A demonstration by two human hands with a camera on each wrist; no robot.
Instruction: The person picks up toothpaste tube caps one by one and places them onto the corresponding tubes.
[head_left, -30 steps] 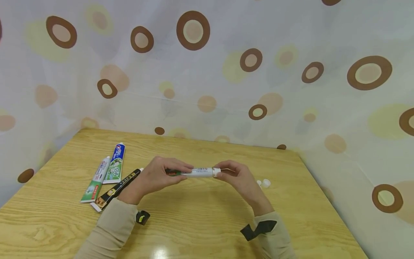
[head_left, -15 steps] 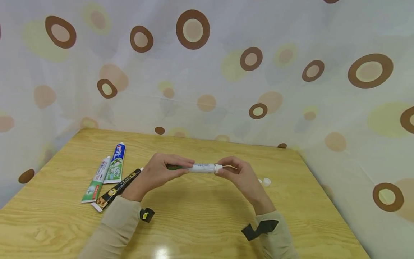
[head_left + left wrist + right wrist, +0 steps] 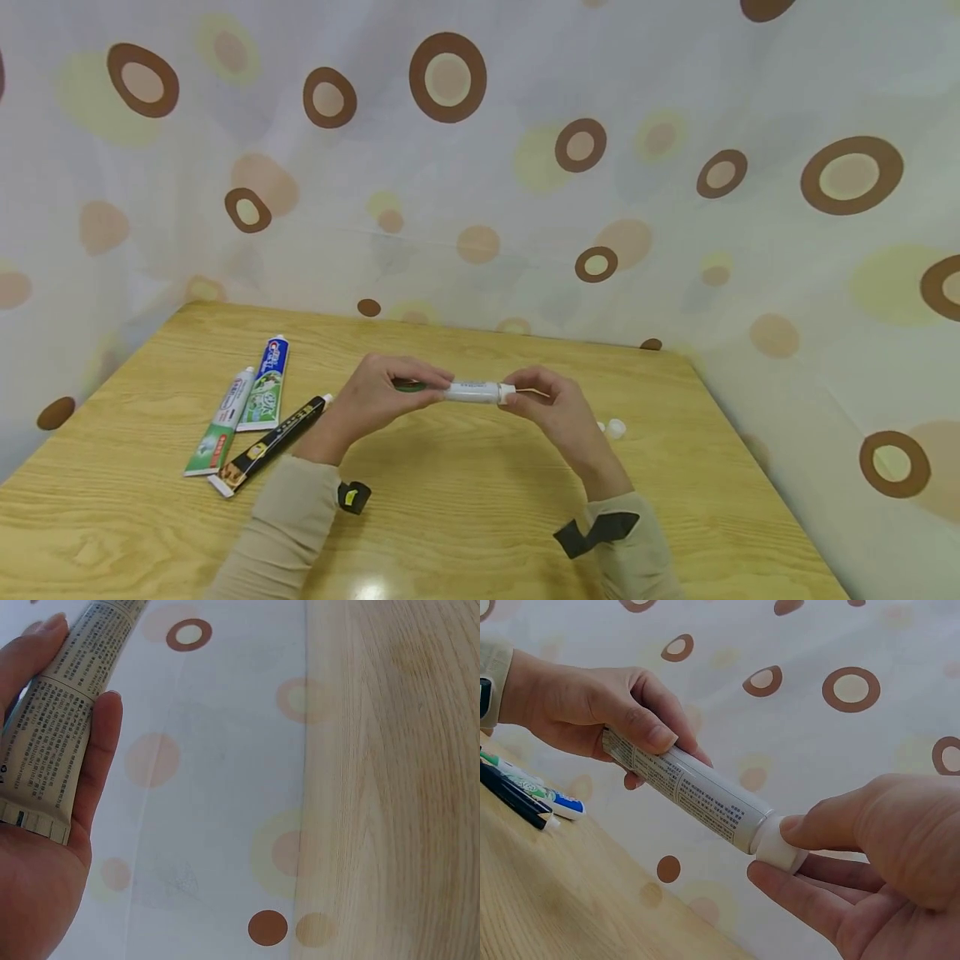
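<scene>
A whitish toothpaste tube (image 3: 472, 392) is held level above the table, its printed back facing the right wrist camera. My left hand (image 3: 386, 393) grips its flat crimped end between thumb and fingers; that end lies against the palm in the left wrist view. At the other end, my right hand (image 3: 551, 408) pinches the white cap (image 3: 778, 844) between thumb and fingers. The cap sits at the tube's neck; whether it is threaded on cannot be seen.
To the left on the wooden table (image 3: 450, 517) lie a green-and-white tube (image 3: 222, 423), a blue-and-green tube (image 3: 266, 385) and a black tube (image 3: 272, 446). Small white caps (image 3: 616, 428) lie right of my right hand. A patterned curtain (image 3: 480, 183) hangs behind.
My left hand has shifted slightly right with the tube. The tube has rolled a little, so its front lettering shows less. My right hand stays at the cap.
</scene>
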